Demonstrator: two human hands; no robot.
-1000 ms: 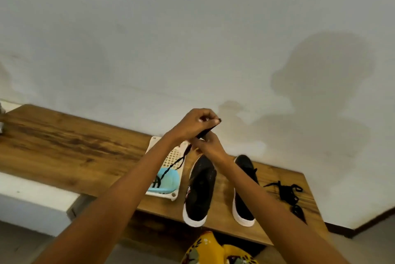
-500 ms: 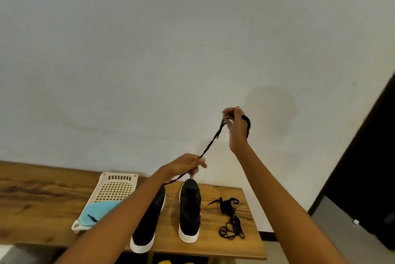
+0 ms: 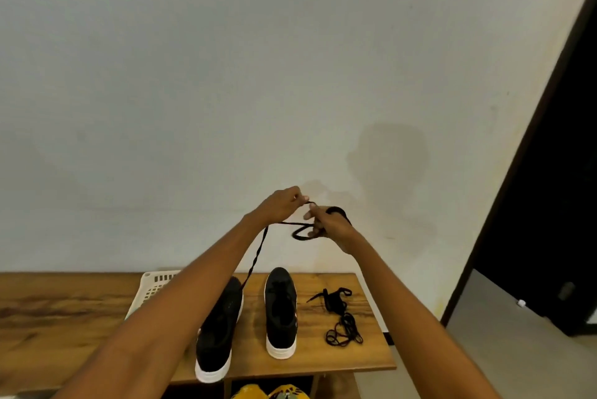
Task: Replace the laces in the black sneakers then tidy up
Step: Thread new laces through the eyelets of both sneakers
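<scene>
Two black sneakers with white soles stand side by side on the wooden bench [image 3: 64,318]: the left sneaker [image 3: 219,334] and the right sneaker [image 3: 280,308]. Raised above them, my left hand [image 3: 281,206] pinches a black lace [image 3: 258,250] that trails down behind my left forearm towards the left sneaker. My right hand [image 3: 329,226] holds the same lace wound in loops around its fingers. The hands nearly touch. Two more bundles of black laces [image 3: 339,314] lie on the bench right of the sneakers.
A cream plastic basket [image 3: 151,289] sits on the bench left of the sneakers, mostly hidden by my left arm. The bench's right edge is close to the lace bundles. Yellow patterned fabric [image 3: 268,392] shows below the bench. A dark doorway [image 3: 549,205] is at right.
My left hand has risen from near the sneakers up to my right hand, and the right hand has come down a little. More lace is looped around the right hand's fingers.
</scene>
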